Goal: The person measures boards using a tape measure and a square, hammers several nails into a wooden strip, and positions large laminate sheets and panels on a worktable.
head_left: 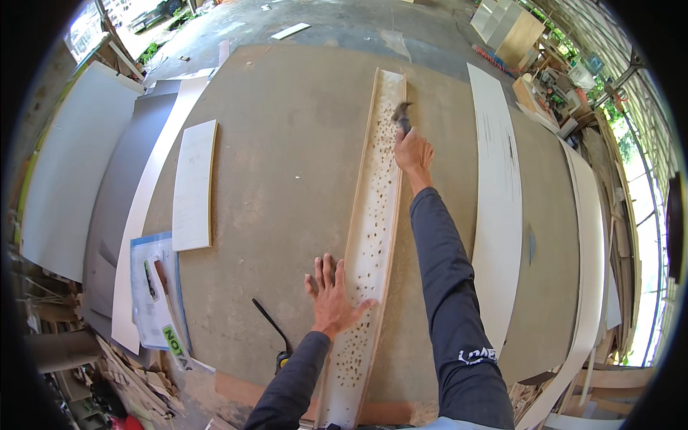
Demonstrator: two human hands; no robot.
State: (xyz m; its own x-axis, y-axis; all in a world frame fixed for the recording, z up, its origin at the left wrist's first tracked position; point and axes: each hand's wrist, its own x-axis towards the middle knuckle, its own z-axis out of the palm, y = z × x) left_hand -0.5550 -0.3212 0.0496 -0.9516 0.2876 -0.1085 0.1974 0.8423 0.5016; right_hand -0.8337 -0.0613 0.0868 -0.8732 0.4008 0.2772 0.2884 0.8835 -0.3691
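A long, narrow white board [369,283] with thin wooden raised edges runs away from me across the brown table-like sheet. Many small brown spots or holes dot its face; which they are, I cannot tell. Over its far part, my right hand [414,156] is closed round the handle of a hammer [403,116], whose dark head is slightly smeared by motion. The head is beside the board's right edge; whether it touches is unclear. My left hand [332,297] lies flat with spread fingers at the near part's left edge, thumb reaching onto the white face.
A black and yellow tape measure [284,358] lies left of my left forearm. Farther left are a short white board [193,186] and a clear folder [147,315] with papers and a cutter on it. A long white panel [498,201] lies to the right.
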